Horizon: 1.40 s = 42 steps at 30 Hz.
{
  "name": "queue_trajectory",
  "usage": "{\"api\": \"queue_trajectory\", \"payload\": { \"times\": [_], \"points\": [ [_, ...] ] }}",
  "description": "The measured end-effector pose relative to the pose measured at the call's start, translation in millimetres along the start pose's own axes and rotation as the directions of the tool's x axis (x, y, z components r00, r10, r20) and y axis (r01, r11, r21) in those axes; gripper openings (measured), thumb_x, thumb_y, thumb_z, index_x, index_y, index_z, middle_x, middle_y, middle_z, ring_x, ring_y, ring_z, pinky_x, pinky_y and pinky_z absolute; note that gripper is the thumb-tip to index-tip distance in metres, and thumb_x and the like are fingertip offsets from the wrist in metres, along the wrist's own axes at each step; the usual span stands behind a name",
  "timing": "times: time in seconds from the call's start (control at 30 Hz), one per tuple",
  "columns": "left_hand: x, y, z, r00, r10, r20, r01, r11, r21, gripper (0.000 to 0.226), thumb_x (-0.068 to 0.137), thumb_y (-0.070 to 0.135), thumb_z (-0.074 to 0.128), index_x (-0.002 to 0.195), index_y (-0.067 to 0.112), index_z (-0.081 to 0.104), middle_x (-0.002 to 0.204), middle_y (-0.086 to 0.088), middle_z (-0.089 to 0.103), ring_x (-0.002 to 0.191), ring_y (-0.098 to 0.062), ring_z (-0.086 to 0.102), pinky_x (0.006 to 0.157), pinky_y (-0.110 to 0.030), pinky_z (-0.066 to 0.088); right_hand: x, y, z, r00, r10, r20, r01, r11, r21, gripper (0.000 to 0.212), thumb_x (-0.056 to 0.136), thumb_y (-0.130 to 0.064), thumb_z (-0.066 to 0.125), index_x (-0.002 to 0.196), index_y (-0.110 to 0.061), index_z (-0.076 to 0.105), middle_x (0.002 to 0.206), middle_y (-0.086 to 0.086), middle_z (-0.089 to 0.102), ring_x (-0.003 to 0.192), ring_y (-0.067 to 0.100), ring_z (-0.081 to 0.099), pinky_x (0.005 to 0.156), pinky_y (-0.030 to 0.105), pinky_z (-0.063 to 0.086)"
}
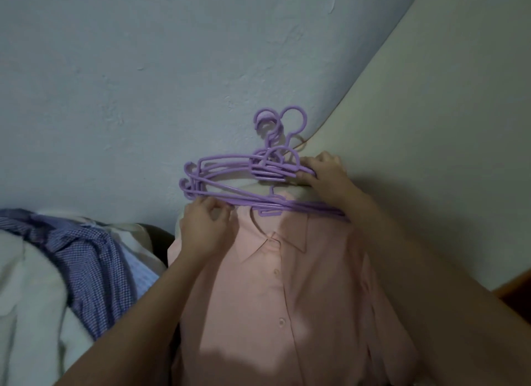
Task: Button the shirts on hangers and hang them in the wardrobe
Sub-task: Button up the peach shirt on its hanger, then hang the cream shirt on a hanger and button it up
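While clutching the bundle of purple hangers point(230, 170) at its right end with the right grip point(324, 176), fingers curled round several bars at once, pinching the left arm of the lowest hanger point(250, 203) with the left grip point(207, 222), thumb and fingertips closed on it. Looks like teasing one hanger free of the stack.

Lying flat just below, collar up against the bundle: the pink shirt point(287, 299), placket running straight back toward the camera, front seemingly buttoned already, though hard to be sure in this dim light. Cannot tell whether that lowest hanger sits inside the collar or merely on top of it.

Long axis of the hangers crosswise, left to right, square to the shirt's length, hooks pointing away to the far edge by the blue-grey wall point(115, 69). Both grips on the bundle, the left nearer the shirt's shoulder.

Tight at the far edge against the wall, tight on the right against the cream panel point(431, 127). Crowded at the left edge with a blue checked shirt point(86, 256) and a white garment point(28, 285). Open room only upward and back toward the body. No wardrobe in view.
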<state>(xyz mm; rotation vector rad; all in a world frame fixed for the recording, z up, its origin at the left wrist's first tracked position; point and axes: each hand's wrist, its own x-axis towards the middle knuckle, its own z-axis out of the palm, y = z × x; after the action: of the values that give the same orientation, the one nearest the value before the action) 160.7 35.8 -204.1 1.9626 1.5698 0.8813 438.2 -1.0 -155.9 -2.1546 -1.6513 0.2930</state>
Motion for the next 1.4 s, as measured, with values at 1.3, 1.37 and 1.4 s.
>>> {"api": "queue_trajectory", "payload": {
  "times": [1.3,1.37,1.4],
  "points": [
    [-144,-26,-298,0.931,-0.314,0.188,0.278,0.941,0.193,0.019,0.09,0.015,0.063,0.094,0.001,0.075,0.092,-0.013,0.075,0.078,-0.025,0.065,0.063,-0.028,0.048,-138,-348,-65,0.784,-0.551,-0.288,0.475,0.829,-0.294,0.017,0.101,-0.017,0.043,0.113,-0.015,0.055,0.108,0.01,0.06,0.091,0.036,0.061,0.064,0.035,0.03],
    [-145,-61,-306,0.903,-0.409,0.128,0.395,0.91,0.126,0.019,0.091,0.011,0.062,0.097,-0.001,0.075,0.091,-0.015,0.076,0.077,-0.026,0.065,0.067,-0.029,0.05,-135,-364,-38,0.775,-0.599,-0.201,0.514,0.783,-0.35,0.02,0.099,-0.016,0.043,0.114,-0.016,0.056,0.11,0.008,0.061,0.096,0.033,0.059,0.07,0.034,0.026],
    [-143,-78,-310,0.886,-0.454,0.096,0.444,0.889,0.11,0.019,0.091,0.01,0.062,0.097,-0.002,0.075,0.092,-0.016,0.076,0.076,-0.027,0.063,0.068,-0.029,0.049,-132,-369,-24,0.782,-0.601,-0.166,0.521,0.777,-0.353,0.02,0.099,-0.017,0.043,0.115,-0.017,0.056,0.11,0.009,0.062,0.096,0.033,0.059,0.071,0.035,0.026]
  ]
}}
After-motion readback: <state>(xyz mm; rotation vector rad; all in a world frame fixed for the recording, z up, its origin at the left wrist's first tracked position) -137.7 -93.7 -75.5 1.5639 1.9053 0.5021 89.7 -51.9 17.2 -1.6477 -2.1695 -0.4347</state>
